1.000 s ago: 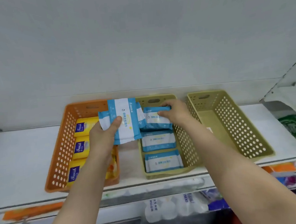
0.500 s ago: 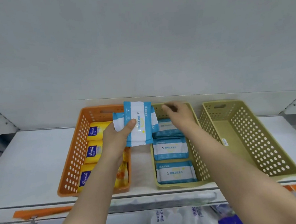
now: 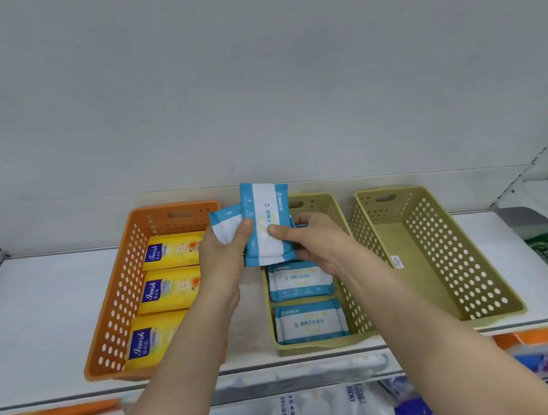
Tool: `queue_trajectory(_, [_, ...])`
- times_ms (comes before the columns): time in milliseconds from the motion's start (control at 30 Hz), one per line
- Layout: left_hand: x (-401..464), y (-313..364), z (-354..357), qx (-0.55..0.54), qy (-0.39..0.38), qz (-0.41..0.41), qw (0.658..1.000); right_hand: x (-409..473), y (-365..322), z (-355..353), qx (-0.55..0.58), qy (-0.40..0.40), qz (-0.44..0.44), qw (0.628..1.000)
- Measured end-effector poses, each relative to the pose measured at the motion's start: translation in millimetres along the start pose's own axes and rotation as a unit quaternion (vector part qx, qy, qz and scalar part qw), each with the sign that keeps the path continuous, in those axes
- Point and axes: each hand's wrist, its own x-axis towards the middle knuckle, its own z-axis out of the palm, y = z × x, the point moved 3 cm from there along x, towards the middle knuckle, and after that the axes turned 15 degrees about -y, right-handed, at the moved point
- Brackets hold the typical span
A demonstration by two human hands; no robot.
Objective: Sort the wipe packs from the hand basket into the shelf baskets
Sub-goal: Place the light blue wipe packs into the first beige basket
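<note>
Since the earlier frame the right hand (image 3: 314, 241) is coming back from the far end of the middle basket (image 3: 338, 222) and is now pinching the front blue wipe pack (image 3: 266, 227), thumb on its face and fingers curled behind, while the left hand (image 3: 226, 256) is gripping the small stack, its thumb pressing a second blue pack (image 3: 225, 225) that is peeking out to the left. Both hands are holding the packs upright just above the gap between the orange basket (image 3: 117, 302) and the middle basket. Two matching blue packs (image 3: 300, 278) are lying flat in the middle basket's near half, three yellow packs (image 3: 171, 290) are filling the orange one, and the right basket (image 3: 483, 257) is holding only a small tag. The hand basket is not showing. The step in hand looks like peeling one pack off the stack for the blue row. To do it well, the right hand should be sliding the front pack free sideways rather than tugging, since the soft wrappers are likely clinging together; the left thumb should be keeping its hold on the pack behind. Laying it flat, label up, behind the two already there is keeping the row tidy and the colours unmixed
</note>
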Motion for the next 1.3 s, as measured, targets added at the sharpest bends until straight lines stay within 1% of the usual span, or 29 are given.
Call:
queue_trajectory(100, [1,-2,0,-0.014,0.013,-0.007,1.000,-4,-4,-17,0.000,0.074,-0.036,0.997])
queue_trajectory(167, [2,0,-6,-0.017,0.039,0.001,0.999,-9,-9,-38,-0.033,0.126,-0.059,0.990])
queue_trajectory(200, [4,3,-10,-0.016,0.055,0.008,0.998,-12,-11,-49,-0.075,0.147,-0.068,0.984])
queue_trajectory(267, [6,7,-18,-0.013,0.087,0.022,0.996,-18,-17,-65,-0.207,0.162,-0.067,0.963])
queue_trajectory(300, [7,9,-21,-0.014,0.099,0.027,0.995,-20,-19,-69,-0.293,0.147,-0.046,0.944])
queue_trajectory(333, [8,10,-22,-0.012,0.106,0.029,0.994,-19,-19,-69,-0.388,0.117,-0.012,0.914])
queue_trajectory(400, [10,11,-20,-0.003,0.106,0.025,0.994,-13,-18,-64,-0.548,0.044,0.057,0.834])
queue_trajectory(433, [10,11,-17,-0.002,0.102,0.022,0.995,-10,-18,-60,-0.594,0.013,0.082,0.800])
queue_trajectory(467, [11,10,-15,-0.002,0.096,0.018,0.995,-5,-17,-55,-0.624,-0.012,0.101,0.775])
queue_trajectory(533, [11,9,-10,0.005,0.080,0.008,0.997,4,-11,-47,-0.658,-0.054,0.130,0.739])
queue_trajectory(567, [11,9,-9,0.010,0.072,0.003,0.997,8,-6,-44,-0.663,-0.073,0.140,0.732])
queue_trajectory(633, [11,9,-6,0.017,0.058,-0.001,0.998,14,8,-39,-0.657,-0.089,0.143,0.735])
queue_trajectory(667, [11,10,-6,0.020,0.054,-0.001,0.998,16,16,-37,-0.657,-0.081,0.135,0.737])
queue_trajectory(800, [11,12,-3,0.024,0.049,-0.004,0.998,17,36,-37,-0.668,0.019,0.075,0.740])
queue_trajectory(867, [11,12,-1,0.027,0.048,-0.009,0.998,15,34,-39,-0.674,0.054,0.056,0.735])
queue_trajectory(900, [11,11,-1,0.032,0.047,-0.012,0.998,13,30,-41,-0.666,0.079,0.033,0.741])
queue_trajectory(933, [11,11,0,0.039,0.043,-0.015,0.998,11,22,-44,-0.628,0.120,-0.001,0.769])
queue_trajectory(1000, [10,10,1,0.055,0.026,-0.022,0.998,1,-1,-51,-0.463,0.223,-0.086,0.854])
queue_trajectory(1033, [10,10,3,0.063,0.013,-0.026,0.998,-6,-15,-53,-0.378,0.258,-0.133,0.879])
queue_trajectory(1067, [9,9,4,0.070,-0.002,-0.032,0.997,-10,-28,-54,-0.325,0.262,-0.166,0.893])
queue_trajectory(1100, [9,7,6,0.076,-0.018,-0.038,0.996,-13,-40,-52,-0.309,0.227,-0.181,0.906])
queue_trajectory(1133, [8,6,9,0.083,-0.037,-0.044,0.995,-14,-49,-48,-0.321,0.163,-0.183,0.915])
queue_trajectory(1200, [6,4,17,0.106,-0.071,-0.052,0.990,-18,-58,-33,-0.366,0.018,-0.140,0.920])
queue_trajectory(1233, [5,2,20,0.118,-0.079,-0.053,0.988,-18,-58,-26,-0.390,-0.035,-0.110,0.914])
queue_trajectory(1267, [4,1,22,0.122,-0.081,-0.050,0.988,-18,-56,-21,-0.413,-0.058,-0.086,0.905])
queue_trajectory(1300, [3,1,24,0.116,-0.079,-0.044,0.989,-18,-53,-19,-0.411,-0.053,-0.078,0.907])
